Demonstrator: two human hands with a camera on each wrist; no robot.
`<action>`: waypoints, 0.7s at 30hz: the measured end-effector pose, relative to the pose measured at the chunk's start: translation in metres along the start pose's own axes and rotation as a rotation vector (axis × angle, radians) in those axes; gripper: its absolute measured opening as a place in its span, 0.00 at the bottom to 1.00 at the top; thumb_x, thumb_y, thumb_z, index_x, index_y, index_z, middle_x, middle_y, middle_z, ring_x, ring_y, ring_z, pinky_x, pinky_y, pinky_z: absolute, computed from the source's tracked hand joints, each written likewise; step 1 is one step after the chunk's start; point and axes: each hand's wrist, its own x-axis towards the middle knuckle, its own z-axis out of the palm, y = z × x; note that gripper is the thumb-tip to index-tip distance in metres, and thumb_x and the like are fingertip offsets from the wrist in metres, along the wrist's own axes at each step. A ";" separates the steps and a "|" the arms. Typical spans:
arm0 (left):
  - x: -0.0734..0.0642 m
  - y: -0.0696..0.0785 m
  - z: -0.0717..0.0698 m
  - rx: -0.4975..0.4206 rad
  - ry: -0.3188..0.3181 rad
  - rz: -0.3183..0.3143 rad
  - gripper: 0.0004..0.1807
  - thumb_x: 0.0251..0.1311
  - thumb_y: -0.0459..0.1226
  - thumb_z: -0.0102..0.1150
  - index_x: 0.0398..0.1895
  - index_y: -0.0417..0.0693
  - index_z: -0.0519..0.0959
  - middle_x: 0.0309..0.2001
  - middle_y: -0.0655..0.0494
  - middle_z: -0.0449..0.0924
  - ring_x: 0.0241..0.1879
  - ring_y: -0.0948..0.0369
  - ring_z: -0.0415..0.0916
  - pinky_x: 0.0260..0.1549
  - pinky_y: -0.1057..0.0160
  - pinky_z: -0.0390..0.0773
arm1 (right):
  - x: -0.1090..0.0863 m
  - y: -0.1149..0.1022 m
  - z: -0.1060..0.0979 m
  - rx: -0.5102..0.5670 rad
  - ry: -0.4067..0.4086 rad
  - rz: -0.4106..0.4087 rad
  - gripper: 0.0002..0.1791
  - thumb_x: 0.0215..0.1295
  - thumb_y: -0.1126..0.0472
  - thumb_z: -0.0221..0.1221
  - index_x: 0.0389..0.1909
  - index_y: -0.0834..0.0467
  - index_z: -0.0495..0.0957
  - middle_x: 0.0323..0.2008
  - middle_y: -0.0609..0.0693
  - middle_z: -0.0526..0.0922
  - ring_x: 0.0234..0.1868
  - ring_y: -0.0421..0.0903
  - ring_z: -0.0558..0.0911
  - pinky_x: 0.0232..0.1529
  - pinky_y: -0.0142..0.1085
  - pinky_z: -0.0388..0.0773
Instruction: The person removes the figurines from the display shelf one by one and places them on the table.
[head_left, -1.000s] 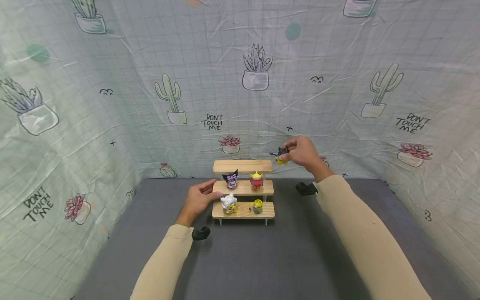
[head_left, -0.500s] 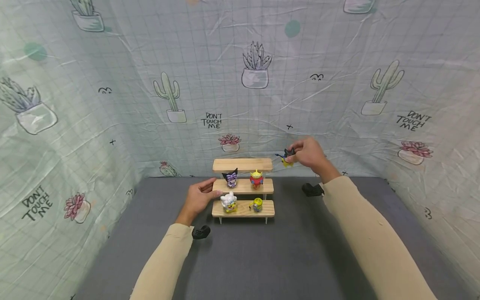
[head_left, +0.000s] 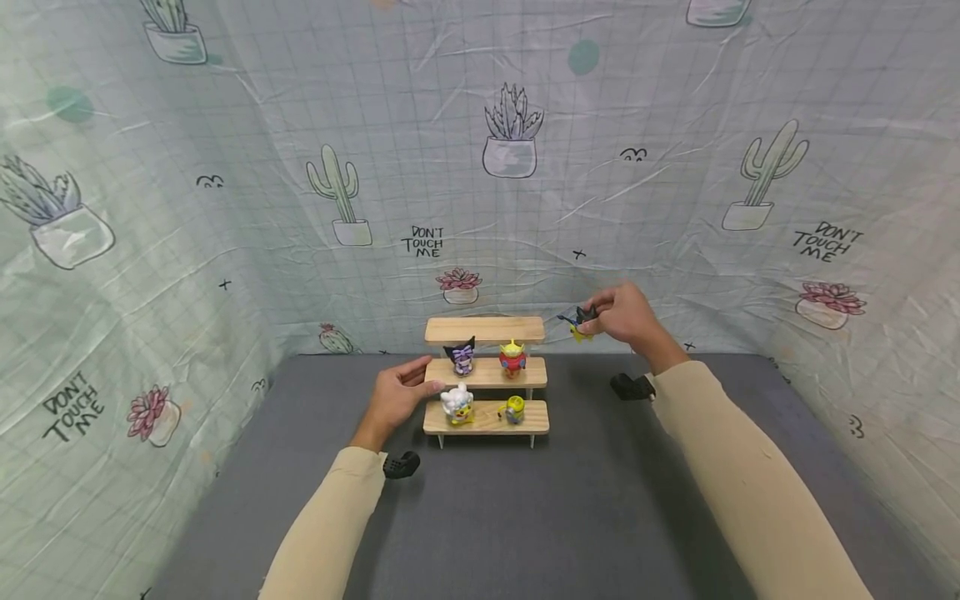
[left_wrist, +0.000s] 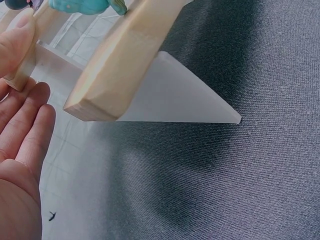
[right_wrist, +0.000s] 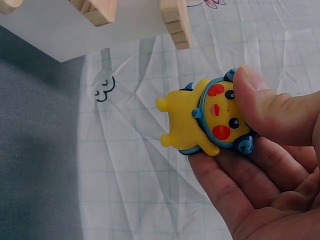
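A three-tier wooden display stand [head_left: 484, 331] is at the centre of the head view. My left hand [head_left: 396, 395] grips the left end of its middle tier, thumb above and fingers at the underside and edge. Off the stand's right side, my right hand [head_left: 628, 315] pinches a yellow Pikachu figurine [right_wrist: 182, 117] in a dark hood with blue trim by its head, held in the air. The middle tier carries a black-hooded purple figurine [head_left: 462, 360] and a red-suited alien figurine [head_left: 513, 360]. A white-hatted yellow figurine [head_left: 457, 406] and a Minion figurine [head_left: 514, 410] stand on the bottom tier.
The stand is on a dark grey cloth-covered table [head_left: 495, 525]. Behind it hangs a pale curtain [head_left: 420, 108] printed with cacti, wrapping round both sides. Clear side supports [left_wrist: 185, 97] hold up the tiers.
My right hand has moved right and slightly down with the Pikachu figurine, farther from the top tier. My left hand has kept its hold on the stand.
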 end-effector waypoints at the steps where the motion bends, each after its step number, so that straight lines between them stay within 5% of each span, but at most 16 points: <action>1: 0.000 0.000 0.000 0.000 -0.002 0.000 0.34 0.62 0.36 0.74 0.72 0.43 0.76 0.70 0.39 0.76 0.69 0.45 0.77 0.64 0.51 0.83 | 0.000 0.001 -0.001 0.001 0.000 0.005 0.22 0.64 0.64 0.72 0.58 0.66 0.83 0.59 0.69 0.84 0.66 0.64 0.77 0.70 0.60 0.76; 8: 0.000 0.002 0.000 -0.013 -0.007 -0.004 0.34 0.61 0.36 0.75 0.72 0.43 0.76 0.69 0.39 0.77 0.69 0.44 0.76 0.64 0.49 0.82 | -0.001 0.010 -0.004 -0.019 0.005 -0.003 0.21 0.64 0.64 0.72 0.57 0.66 0.83 0.59 0.68 0.83 0.65 0.64 0.77 0.67 0.59 0.78; 15: -0.001 0.004 0.000 -0.006 -0.009 -0.003 0.34 0.62 0.35 0.74 0.72 0.41 0.75 0.69 0.39 0.77 0.69 0.44 0.76 0.65 0.50 0.82 | -0.004 0.021 -0.007 -0.044 0.021 -0.009 0.20 0.62 0.63 0.74 0.53 0.66 0.85 0.48 0.63 0.88 0.53 0.57 0.78 0.53 0.48 0.79; 21: -0.001 0.002 0.000 -0.002 -0.006 -0.005 0.34 0.62 0.35 0.74 0.72 0.42 0.75 0.69 0.39 0.77 0.69 0.44 0.76 0.65 0.50 0.82 | -0.004 0.032 -0.006 -0.045 0.015 -0.002 0.20 0.62 0.63 0.73 0.54 0.67 0.85 0.57 0.66 0.84 0.56 0.57 0.77 0.52 0.46 0.78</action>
